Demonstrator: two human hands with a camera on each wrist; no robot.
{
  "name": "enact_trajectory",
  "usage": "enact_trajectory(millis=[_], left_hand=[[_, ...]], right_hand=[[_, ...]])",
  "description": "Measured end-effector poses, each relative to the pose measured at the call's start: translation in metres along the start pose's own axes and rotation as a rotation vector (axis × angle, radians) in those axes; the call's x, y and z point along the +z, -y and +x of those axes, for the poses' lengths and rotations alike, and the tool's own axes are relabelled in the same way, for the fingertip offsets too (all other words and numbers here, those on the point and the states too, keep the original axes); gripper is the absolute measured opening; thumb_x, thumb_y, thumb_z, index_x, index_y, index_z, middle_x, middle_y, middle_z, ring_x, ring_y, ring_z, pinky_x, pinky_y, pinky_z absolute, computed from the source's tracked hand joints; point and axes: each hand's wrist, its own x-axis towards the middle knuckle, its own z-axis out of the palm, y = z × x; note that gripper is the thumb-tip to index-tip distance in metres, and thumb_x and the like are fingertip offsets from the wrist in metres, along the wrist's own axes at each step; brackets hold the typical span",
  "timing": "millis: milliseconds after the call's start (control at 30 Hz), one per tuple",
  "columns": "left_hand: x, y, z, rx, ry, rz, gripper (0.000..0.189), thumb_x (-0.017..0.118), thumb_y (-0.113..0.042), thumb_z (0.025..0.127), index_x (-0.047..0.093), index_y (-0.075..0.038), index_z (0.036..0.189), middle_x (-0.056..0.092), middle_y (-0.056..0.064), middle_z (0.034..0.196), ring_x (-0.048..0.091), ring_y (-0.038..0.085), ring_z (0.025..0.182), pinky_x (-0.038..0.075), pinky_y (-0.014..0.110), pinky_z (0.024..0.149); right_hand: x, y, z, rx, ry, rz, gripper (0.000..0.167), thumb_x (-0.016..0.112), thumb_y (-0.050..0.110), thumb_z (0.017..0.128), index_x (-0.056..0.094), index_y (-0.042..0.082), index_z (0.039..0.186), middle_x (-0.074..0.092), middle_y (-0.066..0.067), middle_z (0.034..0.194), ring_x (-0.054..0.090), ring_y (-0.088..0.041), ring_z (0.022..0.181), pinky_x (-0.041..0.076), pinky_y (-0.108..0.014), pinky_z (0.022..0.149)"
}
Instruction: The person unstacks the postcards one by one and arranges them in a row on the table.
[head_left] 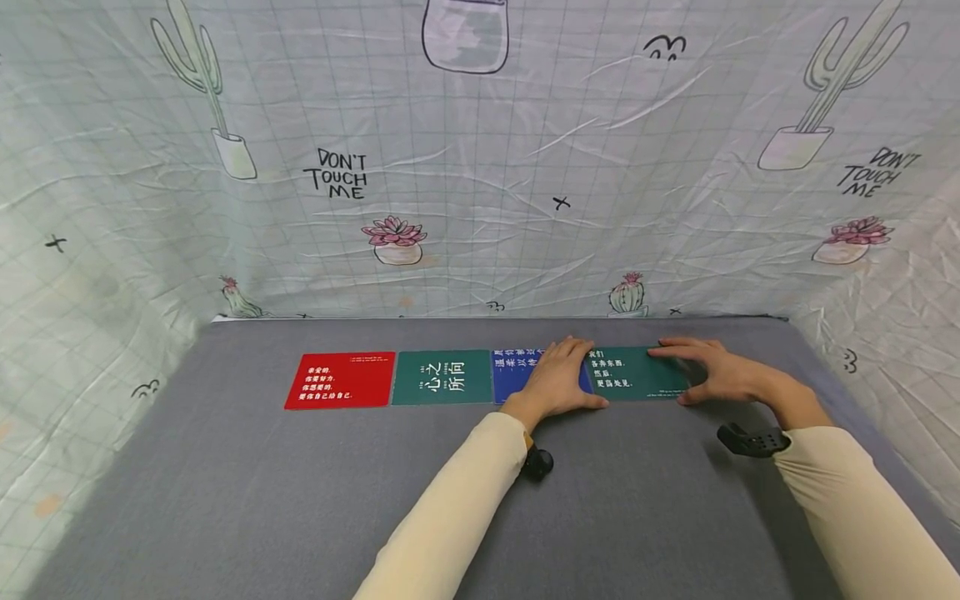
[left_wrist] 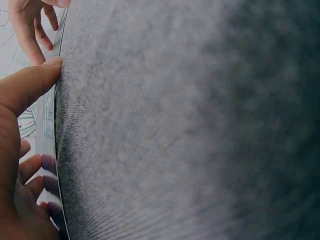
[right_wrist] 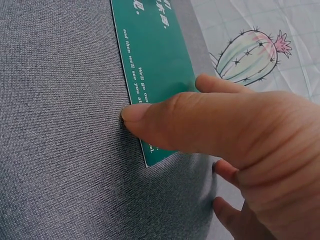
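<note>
Four flat printed cards lie in a row near the back of the grey table. At the row's right end, a dark green card (head_left: 633, 373) with white lettering lies between my two hands. My right hand (head_left: 716, 373) grips its right end, thumb at the near edge and a fingertip at the far edge. Over the neighbouring blue card (head_left: 510, 383) lies my left hand (head_left: 555, 375), partly hiding it. The left thumb touches the green card's near edge, with the index finger by its far edge. In the right wrist view, the thumb (right_wrist: 165, 120) overlaps the green card's small print.
Left of the blue card lies another green card (head_left: 442, 377), then a red card (head_left: 341, 380) at the row's left end. The grey table (head_left: 300, 500) extends toward me. A white cloth with cactus drawings (head_left: 487, 167) hangs behind and at both sides.
</note>
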Motion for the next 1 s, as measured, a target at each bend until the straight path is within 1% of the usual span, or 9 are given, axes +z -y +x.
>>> enact_trajectory(millis=[133, 267, 333, 433, 500, 600, 733, 900, 1000], left_hand=[[-0.001, 0.002, -0.001, 0.012, -0.009, -0.008, 0.091, 0.073, -0.05, 0.079, 0.029, -0.015, 0.15, 0.031, 0.0, 0.153, 0.015, 0.017, 0.144, 0.007, 0.031, 0.116], [-0.006, 0.004, -0.005, 0.044, -0.038, -0.028, 0.089, 0.072, -0.05, 0.079, 0.03, -0.015, 0.15, 0.031, 0.0, 0.152, 0.015, 0.017, 0.144, 0.008, 0.031, 0.116], [-0.009, 0.006, -0.01, 0.068, -0.063, -0.035, 0.087, 0.071, -0.05, 0.08, 0.031, -0.014, 0.15, 0.032, 0.0, 0.152, 0.016, 0.019, 0.144, 0.009, 0.033, 0.116], [-0.016, 0.008, -0.025, 0.096, -0.104, -0.024, 0.084, 0.068, -0.051, 0.083, 0.032, -0.013, 0.149, 0.033, 0.0, 0.152, 0.019, 0.022, 0.143, 0.013, 0.039, 0.116], [-0.022, 0.009, -0.039, 0.105, -0.126, -0.005, 0.082, 0.066, -0.052, 0.084, 0.033, -0.014, 0.149, 0.033, 0.0, 0.151, 0.02, 0.024, 0.143, 0.015, 0.044, 0.115], [-0.034, 0.012, -0.065, 0.104, -0.15, 0.016, 0.081, 0.064, -0.055, 0.084, 0.034, -0.016, 0.149, 0.033, -0.001, 0.152, 0.018, 0.024, 0.143, 0.015, 0.05, 0.114], [-0.048, 0.021, -0.1, 0.105, -0.172, 0.045, 0.082, 0.061, -0.059, 0.084, 0.032, -0.021, 0.15, 0.031, -0.002, 0.153, 0.014, 0.025, 0.144, 0.014, 0.057, 0.112], [-0.055, 0.04, -0.145, 0.104, -0.179, 0.083, 0.081, 0.057, -0.061, 0.085, 0.03, -0.022, 0.151, 0.027, 0.0, 0.155, 0.013, 0.03, 0.144, 0.014, 0.065, 0.108], [-0.059, 0.054, -0.175, 0.087, -0.206, 0.108, 0.081, 0.058, -0.061, 0.084, 0.031, -0.022, 0.151, 0.026, 0.001, 0.155, 0.013, 0.034, 0.143, 0.014, 0.069, 0.105]], right_hand=[[-0.001, 0.002, 0.001, -0.017, -0.007, -0.005, 0.077, 0.081, 0.027, 0.074, 0.047, 0.01, 0.141, 0.026, -0.023, 0.15, 0.014, -0.055, 0.13, 0.018, -0.078, 0.089], [-0.001, 0.008, 0.0, -0.053, -0.057, -0.033, 0.075, 0.078, 0.034, 0.078, 0.046, 0.009, 0.141, 0.028, -0.026, 0.148, 0.016, -0.055, 0.13, 0.02, -0.077, 0.09], [-0.001, 0.013, -0.001, -0.07, -0.1, -0.057, 0.073, 0.075, 0.038, 0.081, 0.046, 0.009, 0.142, 0.028, -0.026, 0.148, 0.018, -0.054, 0.131, 0.021, -0.075, 0.091], [0.002, 0.024, -0.005, -0.11, -0.171, -0.09, 0.071, 0.073, 0.038, 0.083, 0.046, 0.009, 0.141, 0.029, -0.025, 0.148, 0.021, -0.051, 0.131, 0.025, -0.073, 0.091], [0.005, 0.031, -0.011, -0.127, -0.215, -0.105, 0.07, 0.073, 0.038, 0.084, 0.045, 0.011, 0.142, 0.029, -0.024, 0.148, 0.022, -0.049, 0.132, 0.027, -0.071, 0.091], [0.01, 0.04, -0.023, -0.166, -0.271, -0.13, 0.071, 0.072, 0.034, 0.086, 0.041, 0.012, 0.145, 0.028, -0.023, 0.149, 0.023, -0.049, 0.132, 0.029, -0.07, 0.09], [0.015, 0.049, -0.045, -0.199, -0.331, -0.149, 0.074, 0.072, 0.029, 0.086, 0.035, 0.017, 0.149, 0.028, -0.021, 0.149, 0.023, -0.048, 0.133, 0.029, -0.069, 0.088], [0.024, 0.058, -0.068, -0.245, -0.422, -0.179, 0.078, 0.077, 0.024, 0.081, 0.036, 0.02, 0.148, 0.031, -0.015, 0.15, 0.021, -0.043, 0.137, 0.025, -0.071, 0.093], [0.032, 0.065, -0.077, -0.277, -0.465, -0.194, 0.08, 0.079, 0.022, 0.078, 0.039, 0.018, 0.147, 0.031, -0.011, 0.151, 0.017, -0.038, 0.141, 0.018, -0.071, 0.1]])
